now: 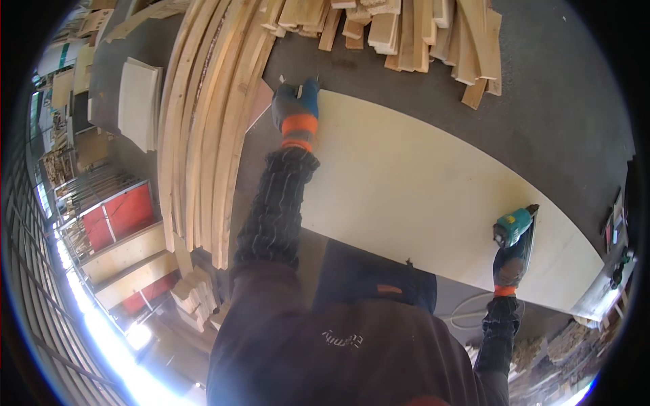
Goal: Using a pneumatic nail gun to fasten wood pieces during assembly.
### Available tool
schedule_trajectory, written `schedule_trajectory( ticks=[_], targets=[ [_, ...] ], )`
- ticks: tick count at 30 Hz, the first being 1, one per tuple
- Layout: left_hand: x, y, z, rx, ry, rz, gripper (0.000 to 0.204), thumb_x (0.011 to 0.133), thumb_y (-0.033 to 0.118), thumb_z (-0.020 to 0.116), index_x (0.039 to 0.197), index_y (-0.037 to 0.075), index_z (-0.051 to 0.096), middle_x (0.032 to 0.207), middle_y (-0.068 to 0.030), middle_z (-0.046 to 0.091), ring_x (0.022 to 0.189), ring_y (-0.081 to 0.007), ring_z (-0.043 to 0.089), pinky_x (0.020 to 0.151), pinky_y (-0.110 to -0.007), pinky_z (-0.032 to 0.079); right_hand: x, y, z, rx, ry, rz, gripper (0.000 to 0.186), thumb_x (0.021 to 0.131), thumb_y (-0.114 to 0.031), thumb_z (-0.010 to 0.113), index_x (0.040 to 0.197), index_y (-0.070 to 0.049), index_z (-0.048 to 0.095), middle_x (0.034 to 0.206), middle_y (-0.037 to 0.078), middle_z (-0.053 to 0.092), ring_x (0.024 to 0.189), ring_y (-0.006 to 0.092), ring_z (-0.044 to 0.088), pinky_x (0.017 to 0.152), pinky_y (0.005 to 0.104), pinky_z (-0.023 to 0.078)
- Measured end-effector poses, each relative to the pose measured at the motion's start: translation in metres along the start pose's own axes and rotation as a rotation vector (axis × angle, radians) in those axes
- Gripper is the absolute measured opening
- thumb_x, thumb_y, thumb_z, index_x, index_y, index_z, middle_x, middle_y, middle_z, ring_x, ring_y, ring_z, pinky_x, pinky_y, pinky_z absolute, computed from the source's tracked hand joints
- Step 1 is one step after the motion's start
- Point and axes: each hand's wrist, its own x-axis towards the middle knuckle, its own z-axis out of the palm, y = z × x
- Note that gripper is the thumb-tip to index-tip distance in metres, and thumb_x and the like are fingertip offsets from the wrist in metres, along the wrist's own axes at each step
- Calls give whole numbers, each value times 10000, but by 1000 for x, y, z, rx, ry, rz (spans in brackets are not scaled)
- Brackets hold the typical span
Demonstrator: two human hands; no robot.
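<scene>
A large pale wooden panel (413, 183) lies across the dark work table in front of me. At its far left corner is my left hand (296, 108), in a grey-blue glove with an orange cuff, its fingers closed around the edge. A small light piece shows between those fingers, too small to name. My right hand (509, 265), gloved alike, is wrapped round the handle of a teal nail gun (513, 227). The nail gun is over the right part of the panel, near its front edge; whether its nose touches the wood I cannot tell.
Long wooden boards (210, 128) lie side by side left of my left arm. Shorter timber pieces (406, 34) are piled at the table's far side. White panels (139, 105) are stacked far left. A pale hose (467, 311) loops near my right forearm.
</scene>
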Motion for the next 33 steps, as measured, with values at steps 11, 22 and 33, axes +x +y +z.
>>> schedule_trajectory(
  ticks=[11,22,33],
  targets=[
    [-10,1,-38,-1,-247,132,207,972,147,660,885,-40,682,791,-186,670,708,-337,627,684,-445,490,-5,-247,84,95,-95,398,115,923,-123,743,850,-43,702,685,41,692,595,124,653,548,294,497],
    [-8,-10,-46,-24,-262,375,159,995,98,594,908,-13,667,888,-161,659,819,-335,623,745,-432,499,62,-378,222,256,-625,453,142,914,-176,722,912,-37,692,764,25,697,678,104,633,622,284,492],
    [-6,-12,-41,-76,-192,480,101,966,79,600,927,10,662,869,-162,662,829,-377,619,752,-467,491,85,-393,267,135,-667,486,155,909,-191,716,952,-48,676,780,26,707,692,103,650,640,301,521]
  ],
)
